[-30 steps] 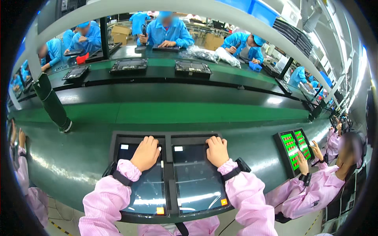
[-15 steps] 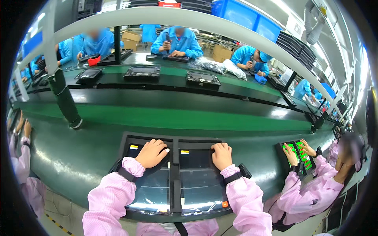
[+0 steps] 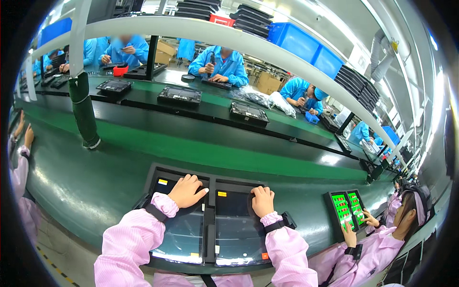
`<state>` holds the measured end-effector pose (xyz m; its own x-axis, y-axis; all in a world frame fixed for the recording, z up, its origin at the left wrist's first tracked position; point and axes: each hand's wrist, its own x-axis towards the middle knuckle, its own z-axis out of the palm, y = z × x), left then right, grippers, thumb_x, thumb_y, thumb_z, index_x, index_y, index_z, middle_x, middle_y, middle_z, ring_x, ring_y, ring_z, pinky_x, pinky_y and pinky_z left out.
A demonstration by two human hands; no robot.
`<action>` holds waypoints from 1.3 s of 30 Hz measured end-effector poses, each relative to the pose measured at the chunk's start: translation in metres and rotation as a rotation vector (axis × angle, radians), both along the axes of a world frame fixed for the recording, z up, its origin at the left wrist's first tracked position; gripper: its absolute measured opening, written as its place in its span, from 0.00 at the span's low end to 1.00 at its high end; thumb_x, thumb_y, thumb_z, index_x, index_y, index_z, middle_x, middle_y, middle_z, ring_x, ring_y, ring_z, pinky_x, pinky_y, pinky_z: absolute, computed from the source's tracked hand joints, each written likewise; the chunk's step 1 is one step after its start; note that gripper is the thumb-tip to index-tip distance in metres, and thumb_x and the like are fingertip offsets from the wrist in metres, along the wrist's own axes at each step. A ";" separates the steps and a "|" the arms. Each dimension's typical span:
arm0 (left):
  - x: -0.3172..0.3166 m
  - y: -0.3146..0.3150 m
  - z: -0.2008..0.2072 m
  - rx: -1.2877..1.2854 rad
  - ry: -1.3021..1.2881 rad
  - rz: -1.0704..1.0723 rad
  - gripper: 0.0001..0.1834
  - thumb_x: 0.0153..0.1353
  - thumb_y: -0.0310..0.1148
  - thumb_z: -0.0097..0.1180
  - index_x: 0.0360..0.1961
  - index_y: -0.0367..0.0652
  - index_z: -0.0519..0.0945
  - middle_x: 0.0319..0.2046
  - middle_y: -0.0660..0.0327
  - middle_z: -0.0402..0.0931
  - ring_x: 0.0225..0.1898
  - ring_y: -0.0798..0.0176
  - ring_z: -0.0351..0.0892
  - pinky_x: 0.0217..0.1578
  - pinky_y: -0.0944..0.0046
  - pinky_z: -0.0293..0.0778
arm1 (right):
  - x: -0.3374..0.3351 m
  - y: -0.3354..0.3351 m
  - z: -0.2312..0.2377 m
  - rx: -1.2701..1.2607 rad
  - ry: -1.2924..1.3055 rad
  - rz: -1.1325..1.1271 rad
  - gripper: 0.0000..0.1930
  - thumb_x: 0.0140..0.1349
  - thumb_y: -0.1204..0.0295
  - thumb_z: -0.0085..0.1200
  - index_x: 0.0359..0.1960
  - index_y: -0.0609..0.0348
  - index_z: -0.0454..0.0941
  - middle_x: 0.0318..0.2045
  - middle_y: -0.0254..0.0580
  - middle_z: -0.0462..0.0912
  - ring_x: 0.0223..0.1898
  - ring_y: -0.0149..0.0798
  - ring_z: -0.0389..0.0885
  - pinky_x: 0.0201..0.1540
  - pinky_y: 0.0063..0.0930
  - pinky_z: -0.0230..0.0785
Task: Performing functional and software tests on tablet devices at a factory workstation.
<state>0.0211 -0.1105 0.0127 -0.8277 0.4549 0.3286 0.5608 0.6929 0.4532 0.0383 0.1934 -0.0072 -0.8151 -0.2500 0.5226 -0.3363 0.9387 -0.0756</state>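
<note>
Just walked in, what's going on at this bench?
The wearer's left hand rests at the upper right of the left screen, the right hand at the upper right of the right screen. Both screens lie in a black two-bay tray, mostly dark, each with a yellow patch at upper left. To the right, a co-worker's hands are at two green-lit screens.

left screen (image 3: 184,229) partly hidden by left hand (image 3: 187,192), pink left sleeve (image 3: 125,244) cut off by lower edge
</note>
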 end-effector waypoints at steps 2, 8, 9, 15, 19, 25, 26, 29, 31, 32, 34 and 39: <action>0.000 0.000 -0.003 0.006 0.047 0.003 0.19 0.59 0.44 0.47 0.35 0.38 0.77 0.35 0.55 0.69 0.42 0.52 0.66 0.43 0.56 0.62 | 0.001 -0.001 0.002 -0.021 -0.004 -0.004 0.11 0.44 0.78 0.49 0.32 0.53 0.74 0.32 0.35 0.72 0.41 0.43 0.67 0.45 0.42 0.56; -0.003 0.003 0.007 -0.060 0.005 -0.017 0.19 0.59 0.46 0.46 0.34 0.40 0.77 0.35 0.57 0.70 0.42 0.53 0.66 0.43 0.57 0.62 | -0.001 0.002 0.003 -0.039 -0.017 -0.014 0.11 0.44 0.78 0.48 0.31 0.52 0.75 0.32 0.36 0.73 0.41 0.43 0.68 0.46 0.41 0.55; -0.003 0.003 0.006 -0.059 -0.012 -0.026 0.19 0.59 0.46 0.46 0.34 0.40 0.77 0.35 0.57 0.70 0.42 0.53 0.66 0.43 0.57 0.62 | 0.000 0.002 0.001 -0.038 -0.027 -0.017 0.11 0.44 0.78 0.48 0.31 0.52 0.75 0.32 0.36 0.73 0.41 0.43 0.68 0.46 0.41 0.55; -0.003 0.000 0.000 -0.013 0.051 -0.016 0.20 0.60 0.47 0.45 0.38 0.40 0.77 0.36 0.54 0.70 0.43 0.52 0.66 0.45 0.56 0.62 | -0.002 0.004 0.006 -0.077 -0.030 -0.030 0.12 0.45 0.78 0.47 0.33 0.53 0.75 0.35 0.37 0.73 0.43 0.45 0.68 0.48 0.40 0.56; 0.034 -0.046 0.030 0.149 0.071 0.035 0.22 0.60 0.44 0.47 0.47 0.36 0.72 0.45 0.49 0.68 0.49 0.48 0.64 0.50 0.53 0.61 | 0.008 0.020 0.007 -0.451 0.134 -0.028 0.09 0.52 0.74 0.49 0.35 0.57 0.75 0.35 0.46 0.76 0.41 0.52 0.72 0.44 0.41 0.63; 0.190 -0.107 0.029 0.344 -0.262 0.473 0.39 0.56 0.37 0.50 0.60 0.24 0.47 0.52 0.38 0.59 0.53 0.39 0.58 0.55 0.51 0.55 | 0.104 0.070 0.000 -0.553 -0.544 -0.407 0.19 0.62 0.58 0.44 0.27 0.64 0.73 0.20 0.57 0.76 0.27 0.60 0.75 0.30 0.44 0.66; 0.215 -0.106 0.023 0.401 -0.271 0.502 0.40 0.56 0.37 0.50 0.60 0.23 0.45 0.53 0.38 0.57 0.53 0.39 0.57 0.56 0.51 0.54 | 0.113 0.040 0.017 -0.413 -0.403 -0.425 0.21 0.61 0.57 0.43 0.23 0.64 0.72 0.19 0.58 0.74 0.27 0.61 0.74 0.29 0.44 0.65; 0.254 -0.112 0.003 0.428 -0.162 0.602 0.39 0.58 0.35 0.46 0.62 0.25 0.41 0.57 0.39 0.54 0.56 0.41 0.55 0.59 0.53 0.49 | 0.102 -0.002 0.038 -0.528 -0.585 -0.351 0.22 0.61 0.55 0.45 0.22 0.64 0.71 0.19 0.58 0.74 0.27 0.61 0.74 0.27 0.43 0.64; 0.259 -0.134 -0.013 0.806 -0.023 0.775 0.37 0.60 0.34 0.42 0.64 0.29 0.41 0.59 0.43 0.53 0.60 0.47 0.54 0.60 0.55 0.46 | 0.095 -0.041 0.043 -0.510 -0.613 -0.240 0.22 0.61 0.54 0.45 0.23 0.64 0.71 0.19 0.57 0.75 0.24 0.57 0.77 0.26 0.40 0.66; 0.253 -0.151 -0.018 0.852 0.016 0.811 0.35 0.61 0.37 0.39 0.65 0.35 0.42 0.59 0.46 0.54 0.61 0.53 0.53 0.60 0.57 0.46 | 0.095 -0.064 0.046 -0.606 -0.768 -0.253 0.22 0.59 0.54 0.47 0.22 0.65 0.71 0.17 0.53 0.76 0.20 0.49 0.79 0.24 0.37 0.68; 0.248 -0.227 -0.054 0.788 0.150 0.869 0.31 0.65 0.45 0.32 0.65 0.38 0.49 0.57 0.50 0.57 0.59 0.56 0.56 0.59 0.61 0.49 | 0.089 -0.126 0.055 -0.623 -0.910 -0.118 0.26 0.58 0.49 0.48 0.23 0.66 0.70 0.15 0.50 0.75 0.17 0.41 0.79 0.23 0.35 0.70; 0.243 -0.330 0.004 0.683 0.720 1.409 0.23 0.67 0.41 0.35 0.56 0.35 0.62 0.49 0.52 0.64 0.53 0.58 0.62 0.56 0.60 0.55 | 0.070 -0.264 0.032 -0.908 -1.264 0.794 0.28 0.64 0.49 0.38 0.50 0.65 0.63 0.45 0.47 0.74 0.46 0.36 0.74 0.43 0.27 0.67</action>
<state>0.2637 -0.4410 0.0168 -0.0465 -0.8037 0.5933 -0.0554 0.5951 0.8018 0.1087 -0.0701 0.0245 -0.6319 -0.7693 -0.0947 0.0216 0.1046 -0.9943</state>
